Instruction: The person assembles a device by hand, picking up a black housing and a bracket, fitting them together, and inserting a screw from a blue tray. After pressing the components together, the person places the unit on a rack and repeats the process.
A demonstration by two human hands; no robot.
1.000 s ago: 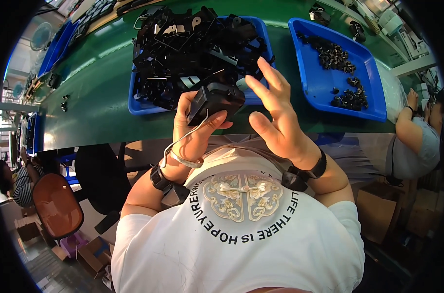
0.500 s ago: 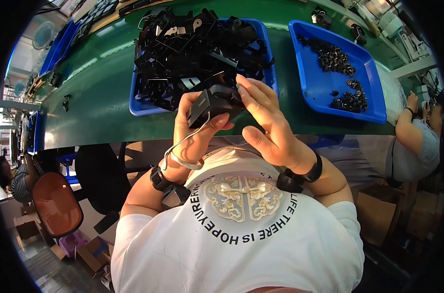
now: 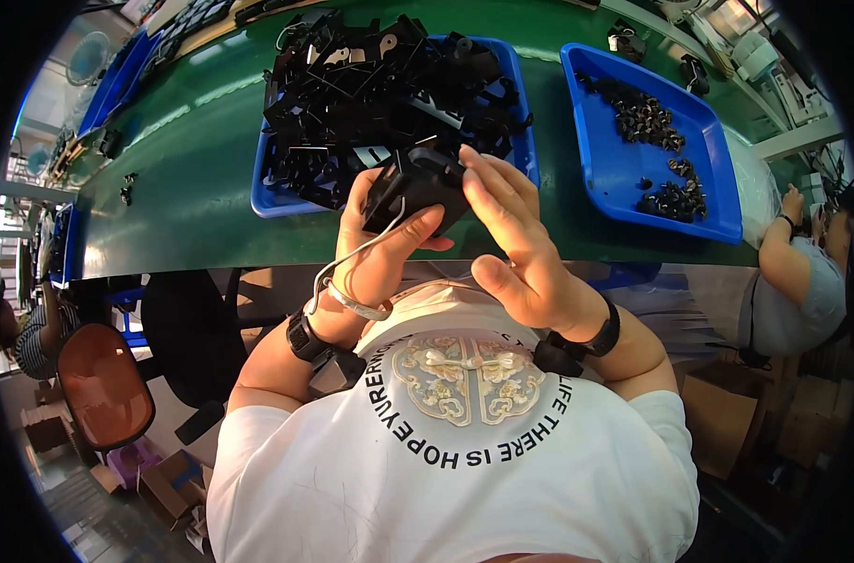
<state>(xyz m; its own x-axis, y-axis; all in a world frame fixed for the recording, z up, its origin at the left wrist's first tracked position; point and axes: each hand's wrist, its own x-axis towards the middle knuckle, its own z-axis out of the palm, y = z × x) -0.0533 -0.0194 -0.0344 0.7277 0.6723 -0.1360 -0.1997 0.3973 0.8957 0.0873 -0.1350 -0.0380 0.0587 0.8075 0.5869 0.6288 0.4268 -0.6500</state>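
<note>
My left hand (image 3: 382, 246) is closed round a black box-shaped part (image 3: 410, 194) with a rounded top, held just over the near edge of the blue tray. Its thumb presses on the near side of the part. A thin white cord (image 3: 357, 251) runs from my left wrist up to the part. My right hand (image 3: 513, 235) is at the part's right side, fingers stretched out and the thumb apart. Its fingertips are at the part's edge; whether they press on it I cannot tell. Behind both hands, black metal brackets (image 3: 352, 103) are heaped in a blue tray (image 3: 523, 103).
At right, a second blue tray (image 3: 607, 178) holds small dark clips (image 3: 676, 192). Small black pieces (image 3: 128, 188) lie on the green table (image 3: 183, 188) at left. Another person's arm (image 3: 782, 253) is at the table's right end. An orange-brown chair (image 3: 105, 389) stands at lower left.
The black part has turned and tilted slightly in my left hand. My right hand has shifted a little, with its fingers still stretched out beside the part.
</note>
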